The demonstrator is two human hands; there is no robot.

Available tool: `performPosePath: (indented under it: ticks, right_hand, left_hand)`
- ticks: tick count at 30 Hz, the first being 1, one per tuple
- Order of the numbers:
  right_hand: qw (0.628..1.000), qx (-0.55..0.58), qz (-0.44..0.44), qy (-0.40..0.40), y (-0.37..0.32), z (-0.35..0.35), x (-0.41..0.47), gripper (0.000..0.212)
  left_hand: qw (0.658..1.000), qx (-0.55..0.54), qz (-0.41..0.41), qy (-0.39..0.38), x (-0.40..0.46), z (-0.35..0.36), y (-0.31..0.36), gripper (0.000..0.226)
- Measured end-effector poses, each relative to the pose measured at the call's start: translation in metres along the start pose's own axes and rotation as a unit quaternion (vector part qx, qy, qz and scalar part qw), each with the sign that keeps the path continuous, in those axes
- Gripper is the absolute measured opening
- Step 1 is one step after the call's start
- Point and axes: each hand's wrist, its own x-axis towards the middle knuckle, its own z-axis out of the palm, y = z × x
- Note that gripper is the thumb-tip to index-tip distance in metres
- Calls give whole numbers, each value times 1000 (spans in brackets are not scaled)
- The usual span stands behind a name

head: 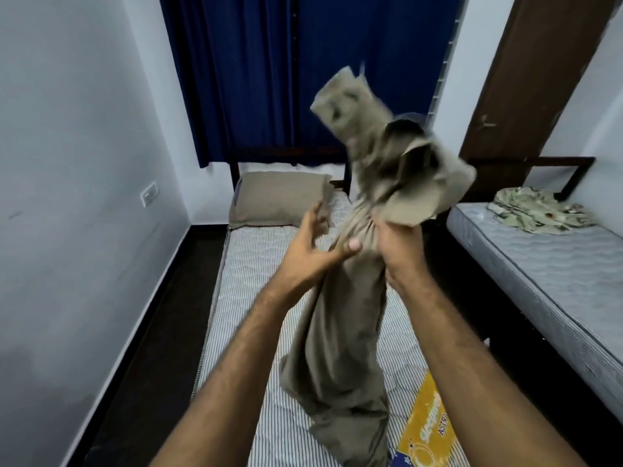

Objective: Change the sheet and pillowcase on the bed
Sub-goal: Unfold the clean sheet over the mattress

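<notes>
Nearest the camera, two bare forearms reached forward over the bed. The right hand [392,239] was the closed grip: its fingers were curled round a gathered neck of the olive-grey sheet [340,332], bunching the cloth into tight pleats just above the fist. The left hand [315,246] was an open grip beside it, fingers spread and loosely bent, the thumb tip touching the cloth just below the bunched neck but holding nothing. Above the right fist the sheet flared up in a blurred, crumpled mass, with one flap raised against the blue curtain [269,79] and darker folds showing inside the creases. Below the hands it hung as a long, plain, wrinkled column, its lower end trailing toward the bottom edge of the view over the striped mattress [256,281]. The fabric looked matte, a single dull khaki colour with no pattern. At the head of the bed a pillow [279,197] in a matching olive case lay flat against the dark headboard. A yellow label [426,419] showed on the mattress near the sheet's lower end. To the right, well apart, a second mattress [546,264] carried a heap of crumpled patterned cloth [539,212].
</notes>
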Motion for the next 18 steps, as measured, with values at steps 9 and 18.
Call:
performPosePath:
  ticks: [9,18]
  right_hand:
    - [987,-111,51,-105,10,-4,48,41]
    - [862,-178,227,-417,120,-63,7,42]
  left_hand:
    - [968,-109,-158,-163,-26,67,-36,33]
    - [955,100,-274,-57,6,67,-110,62]
